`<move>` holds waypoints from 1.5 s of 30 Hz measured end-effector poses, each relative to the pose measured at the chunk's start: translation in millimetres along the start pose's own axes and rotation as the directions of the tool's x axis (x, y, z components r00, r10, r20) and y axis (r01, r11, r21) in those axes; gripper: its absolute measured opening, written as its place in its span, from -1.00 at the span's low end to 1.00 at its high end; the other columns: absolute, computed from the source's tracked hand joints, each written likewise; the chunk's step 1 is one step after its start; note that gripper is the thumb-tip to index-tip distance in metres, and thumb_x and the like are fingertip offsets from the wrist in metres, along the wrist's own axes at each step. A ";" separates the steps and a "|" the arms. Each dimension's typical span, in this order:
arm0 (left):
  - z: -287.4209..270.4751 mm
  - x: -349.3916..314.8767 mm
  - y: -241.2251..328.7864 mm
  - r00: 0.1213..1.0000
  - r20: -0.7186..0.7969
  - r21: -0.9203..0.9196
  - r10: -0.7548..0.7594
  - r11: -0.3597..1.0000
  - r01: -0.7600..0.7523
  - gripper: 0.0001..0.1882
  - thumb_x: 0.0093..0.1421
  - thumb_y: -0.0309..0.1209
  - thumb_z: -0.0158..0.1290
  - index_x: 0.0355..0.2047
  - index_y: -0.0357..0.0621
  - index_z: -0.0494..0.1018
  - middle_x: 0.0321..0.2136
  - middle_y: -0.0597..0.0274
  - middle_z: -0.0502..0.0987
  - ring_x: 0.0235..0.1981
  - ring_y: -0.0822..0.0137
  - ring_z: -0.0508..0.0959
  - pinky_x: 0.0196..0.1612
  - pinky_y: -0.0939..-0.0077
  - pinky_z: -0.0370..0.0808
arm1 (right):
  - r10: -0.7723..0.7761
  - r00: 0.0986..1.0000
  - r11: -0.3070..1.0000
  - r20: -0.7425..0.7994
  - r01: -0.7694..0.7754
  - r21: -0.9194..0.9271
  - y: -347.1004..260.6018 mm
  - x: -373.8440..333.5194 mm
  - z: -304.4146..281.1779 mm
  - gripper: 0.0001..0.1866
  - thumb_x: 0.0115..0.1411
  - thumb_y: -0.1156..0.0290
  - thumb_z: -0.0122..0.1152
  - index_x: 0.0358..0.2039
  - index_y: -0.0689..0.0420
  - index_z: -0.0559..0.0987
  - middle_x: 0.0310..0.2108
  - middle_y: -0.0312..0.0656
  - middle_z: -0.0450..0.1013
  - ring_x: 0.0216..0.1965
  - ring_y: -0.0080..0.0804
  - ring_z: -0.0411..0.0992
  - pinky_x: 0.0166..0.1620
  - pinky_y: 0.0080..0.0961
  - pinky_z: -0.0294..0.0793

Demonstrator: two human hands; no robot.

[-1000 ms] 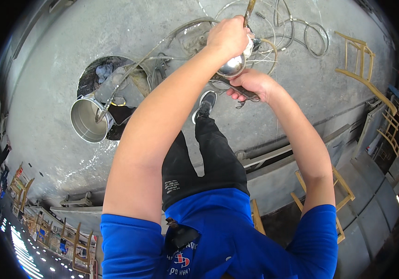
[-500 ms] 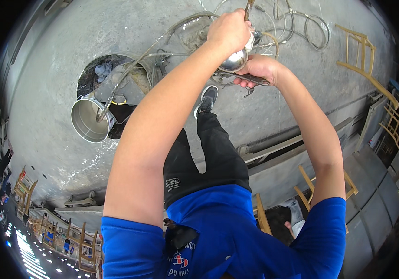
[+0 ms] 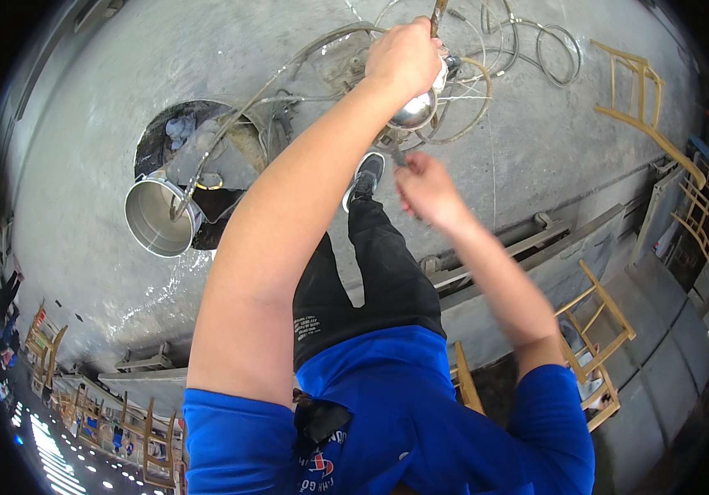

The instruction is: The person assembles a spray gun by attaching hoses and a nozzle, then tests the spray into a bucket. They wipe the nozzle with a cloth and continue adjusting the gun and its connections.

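My left hand (image 3: 404, 58) is closed around a hose-side device with a shiny, rounded silver cup (image 3: 414, 111). A brownish rod (image 3: 438, 16) sticks up beyond the fingers, and a pale part shows beside them; my hand hides the rest. Nearer to me and just right of my shoe, my right hand (image 3: 430, 191) grips a dark, wrench-like metal tool (image 3: 397, 152). The tool's head points away from me, just below the silver cup; I cannot tell whether the two touch. Motion blurs the right hand and forearm.
A metal bucket (image 3: 159, 216) with whitish insides stands at the left, a hose (image 3: 247, 107) running into it. Behind it is a round floor opening (image 3: 146, 148) with rags. Coiled hoses (image 3: 565, 58) lie far right. Wooden chair frames (image 3: 642, 91) stand at the right.
My right hand has dropped back toward me and to the left, its tool swung from lying sideways under the cup to pointing away. My left hand has barely moved.
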State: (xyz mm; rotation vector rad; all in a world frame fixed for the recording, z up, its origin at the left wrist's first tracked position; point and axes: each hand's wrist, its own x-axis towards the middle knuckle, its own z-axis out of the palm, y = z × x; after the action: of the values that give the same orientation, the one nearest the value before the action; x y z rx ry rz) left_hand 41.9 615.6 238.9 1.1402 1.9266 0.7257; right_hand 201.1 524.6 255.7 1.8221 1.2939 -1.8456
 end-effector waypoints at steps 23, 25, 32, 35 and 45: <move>-3.0 -0.3 6.1 0.996 -0.027 0.053 0.090 0.995 -0.089 -0.77 0.25 -0.34 -0.03 -0.30 -0.32 0.43 -0.37 -0.31 0.55 -0.23 -0.27 0.54 -0.14 -0.07 0.44 | -0.105 0.753 0.806 -0.649 0.447 0.388 55.8 97.7 223.4 -0.76 0.35 0.51 -0.21 -0.04 0.39 0.22 -0.28 0.32 0.40 -0.24 0.28 0.40 -0.11 -0.07 0.34; -3.9 -0.8 6.9 0.995 -0.027 0.052 0.098 0.994 -0.096 -0.77 0.25 -0.34 -0.03 -0.29 -0.31 0.43 -0.37 -0.31 0.55 -0.22 -0.27 0.54 -0.14 -0.07 0.44 | -0.082 0.761 0.773 -0.644 0.456 0.441 68.5 122.3 238.0 -0.79 0.35 0.51 -0.21 -0.10 0.40 0.23 -0.31 0.29 0.40 -0.27 0.27 0.40 -0.12 -0.08 0.34; -5.4 -1.3 8.3 0.997 -0.012 0.047 0.072 0.996 -0.071 -0.78 0.25 -0.36 -0.04 -0.28 -0.32 0.43 -0.37 -0.31 0.55 -0.22 -0.26 0.54 -0.14 -0.05 0.44 | -0.085 0.803 0.443 -0.589 0.560 0.700 88.3 198.1 243.0 -0.91 0.29 0.60 -0.21 -0.20 0.32 0.25 -0.40 0.01 0.37 -0.34 -0.12 0.43 -0.18 -0.23 0.40; -4.7 -1.7 7.2 0.995 -0.042 0.048 0.091 0.995 -0.089 -0.79 0.24 -0.37 -0.04 -0.28 -0.32 0.43 -0.37 -0.30 0.55 -0.23 -0.27 0.54 -0.14 -0.05 0.44 | -0.190 0.649 0.758 -0.737 0.574 0.309 77.0 189.4 235.8 -0.89 0.26 0.63 -0.18 -0.20 0.31 0.26 -0.38 -0.03 0.37 -0.30 -0.19 0.44 -0.19 -0.28 0.42; -1.1 -1.5 3.4 0.993 -0.058 -0.003 0.104 0.995 -0.104 -0.80 0.24 -0.38 -0.03 -0.29 -0.31 0.42 -0.37 -0.28 0.55 -0.24 -0.27 0.54 -0.16 -0.03 0.44 | 0.016 0.588 0.813 -0.809 0.463 0.353 40.7 189.2 226.0 -0.89 0.28 0.57 -0.12 -0.22 0.34 0.32 -0.30 0.09 0.43 -0.20 0.00 0.46 -0.11 -0.21 0.40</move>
State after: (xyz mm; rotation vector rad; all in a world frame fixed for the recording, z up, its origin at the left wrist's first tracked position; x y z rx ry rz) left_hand 43.0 615.6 242.7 1.2361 1.9222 0.8277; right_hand 39.6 415.9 30.8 3.1898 1.3774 -1.6490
